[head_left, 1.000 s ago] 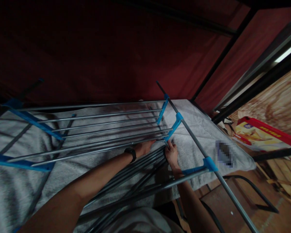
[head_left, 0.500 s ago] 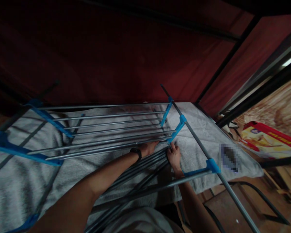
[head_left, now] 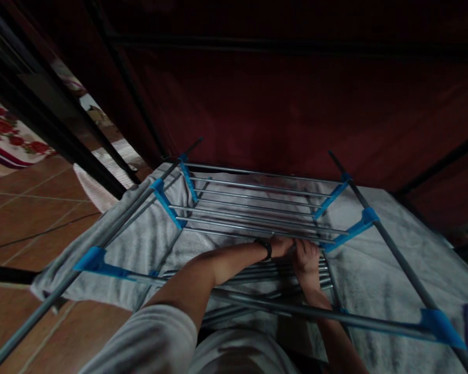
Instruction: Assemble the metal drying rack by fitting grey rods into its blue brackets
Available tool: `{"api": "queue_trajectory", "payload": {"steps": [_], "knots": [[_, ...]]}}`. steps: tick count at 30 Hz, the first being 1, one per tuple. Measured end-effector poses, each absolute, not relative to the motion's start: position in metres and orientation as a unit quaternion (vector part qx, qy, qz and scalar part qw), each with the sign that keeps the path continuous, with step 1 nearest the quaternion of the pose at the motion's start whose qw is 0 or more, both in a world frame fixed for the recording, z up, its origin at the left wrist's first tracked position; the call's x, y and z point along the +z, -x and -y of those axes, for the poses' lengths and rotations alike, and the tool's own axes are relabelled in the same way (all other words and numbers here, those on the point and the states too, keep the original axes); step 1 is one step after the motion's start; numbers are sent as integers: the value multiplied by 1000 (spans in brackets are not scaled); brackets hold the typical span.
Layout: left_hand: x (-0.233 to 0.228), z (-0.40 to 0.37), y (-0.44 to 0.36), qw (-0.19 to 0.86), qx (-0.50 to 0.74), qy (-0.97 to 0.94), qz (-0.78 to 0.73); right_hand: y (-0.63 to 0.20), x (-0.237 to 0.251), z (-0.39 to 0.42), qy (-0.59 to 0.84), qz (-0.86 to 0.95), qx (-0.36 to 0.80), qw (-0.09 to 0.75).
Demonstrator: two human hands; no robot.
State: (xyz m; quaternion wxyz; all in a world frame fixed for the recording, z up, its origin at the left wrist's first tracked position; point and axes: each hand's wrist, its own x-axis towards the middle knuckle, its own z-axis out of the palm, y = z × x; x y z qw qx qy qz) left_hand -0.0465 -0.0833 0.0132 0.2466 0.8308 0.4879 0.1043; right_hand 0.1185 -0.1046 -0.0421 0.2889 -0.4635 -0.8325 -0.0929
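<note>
Head view, rack rails, towel, hands beneath

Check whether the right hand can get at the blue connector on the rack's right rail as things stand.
Probably yes. The right hand rests on the rack's middle rods, and the blue connector sits close beside it with only open rods between; nothing visibly blocks the way.

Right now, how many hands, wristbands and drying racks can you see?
Hands: 2, the left hand and the right hand
Black wristband: 1
Drying rack: 1
Total: 4
</note>
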Motion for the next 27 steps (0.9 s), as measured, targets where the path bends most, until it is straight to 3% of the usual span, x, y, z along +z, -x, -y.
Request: {"api": "queue_trajectory", "payload": {"steps": [9, 12, 14, 16, 18, 21, 23, 25, 27], "knots": [[70, 133, 63, 208, -29, -840, -501, -115, -50, 79, 428, 874, -64, 223], [123, 164, 86, 286, -155, -848, -418, -116, -53, 77, 421, 882, -67, 203], [173, 184, 109, 361, -170, -834, -381, -112, -54, 77, 418, 885, -66, 192], [231, 200, 141, 460, -135, -783, -397, -104, -53, 78, 415, 889, -61, 183], [288, 213, 184, 500, -62, -694, -514, -93, -52, 81, 403, 896, -52, 179], [346, 226, 266, 408, 116, -569, -705, -75, -50, 84, 370, 910, -28, 185], [350, 230, 323, 276, 251, -545, -751, -66, -50, 86, 356, 914, -8, 192], [326, 234, 369, 119, 413, -501, -751, -61, -52, 85, 351, 915, 18, 199], [281, 237, 396, 93, 468, -442, -760, -60, -55, 84, 347, 913, 51, 209]]}}
